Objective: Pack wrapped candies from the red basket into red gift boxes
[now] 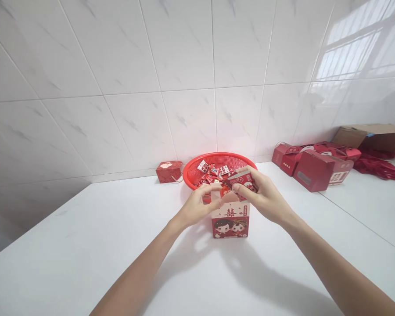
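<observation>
A red and white gift box (231, 224) with a cartoon couple printed on its front stands upright on the white table, its top open. My left hand (200, 204) is at the box's upper left edge, thumb and fingers closed around the pale top flap. Above the box's opening, my right hand (263, 193) pinches a flat red printed packet (245, 182) between thumb and fingers. Something orange-red shows at the opening between the hands, partly hidden. Behind the box is a red plastic basket (197, 159) with several wrapped candies (213, 171), partly covered by my right hand.
A small red box (169, 171) with a cord sits left of the basket by the tiled wall. On the right, several red gift boxes (316, 169) are grouped together. Farther right are dark red fabric (378, 169) and an open cardboard box (378, 131).
</observation>
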`<state>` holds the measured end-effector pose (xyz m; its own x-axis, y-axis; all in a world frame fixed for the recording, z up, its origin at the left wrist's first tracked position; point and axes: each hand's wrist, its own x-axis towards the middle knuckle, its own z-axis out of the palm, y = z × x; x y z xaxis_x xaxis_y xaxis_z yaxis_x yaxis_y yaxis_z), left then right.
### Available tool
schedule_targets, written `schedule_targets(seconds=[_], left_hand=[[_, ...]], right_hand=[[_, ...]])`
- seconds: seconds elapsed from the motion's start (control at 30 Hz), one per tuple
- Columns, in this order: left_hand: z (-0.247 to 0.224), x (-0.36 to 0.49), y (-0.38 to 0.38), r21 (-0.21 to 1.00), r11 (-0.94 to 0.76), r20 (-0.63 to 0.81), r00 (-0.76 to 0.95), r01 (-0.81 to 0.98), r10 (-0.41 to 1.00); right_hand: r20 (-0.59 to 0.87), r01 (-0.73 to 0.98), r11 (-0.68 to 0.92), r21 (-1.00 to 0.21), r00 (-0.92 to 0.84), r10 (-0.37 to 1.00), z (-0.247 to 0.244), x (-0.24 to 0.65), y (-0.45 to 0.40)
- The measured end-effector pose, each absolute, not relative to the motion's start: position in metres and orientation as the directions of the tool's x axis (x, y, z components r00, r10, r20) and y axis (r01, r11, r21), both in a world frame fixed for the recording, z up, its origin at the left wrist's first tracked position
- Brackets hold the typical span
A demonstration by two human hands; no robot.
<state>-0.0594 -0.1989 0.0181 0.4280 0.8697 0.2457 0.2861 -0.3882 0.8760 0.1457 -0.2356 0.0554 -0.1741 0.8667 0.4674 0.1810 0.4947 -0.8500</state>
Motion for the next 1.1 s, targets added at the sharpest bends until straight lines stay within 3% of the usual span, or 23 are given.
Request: schedule_targets(seconds=[0.23, 0.5, 0.63, 0.83, 1.1], left_hand=[[0.015, -0.061, -0.196, 0.89, -0.356, 0.215, 0.428, 0.284, 0.878], [0.013, -0.062, -0.193, 0.908, -0.355, 0.225, 0.454, 0.224, 0.862], [0.011, -0.062, -0.192, 0.903, -0.354, 0.22, 0.447, 0.244, 0.867], [0.013, -0.06, -0.193, 0.902, -0.373, 0.237, 0.472, 0.218, 0.849], [0.008, -0.063, -0.19, 0.903, -0.364, 0.236, 0.444, 0.229, 0.864]], right_hand=[[0.474, 0.217, 0.494, -0.842, -0.138, 0.87, 0.058, 0.146, -0.226], [0.406, 0.531, 0.476, -0.701, -0.252, 0.879, 0.061, 0.144, -0.226], [0.467, 0.51, 0.539, -0.671, -0.275, 0.841, 0.063, 0.143, -0.224], [0.45, 0.377, 0.573, -0.728, -0.368, 0.813, 0.061, 0.143, -0.217], [0.49, 0.397, 0.544, -0.739, -0.236, 0.839, 0.061, 0.142, -0.215]])
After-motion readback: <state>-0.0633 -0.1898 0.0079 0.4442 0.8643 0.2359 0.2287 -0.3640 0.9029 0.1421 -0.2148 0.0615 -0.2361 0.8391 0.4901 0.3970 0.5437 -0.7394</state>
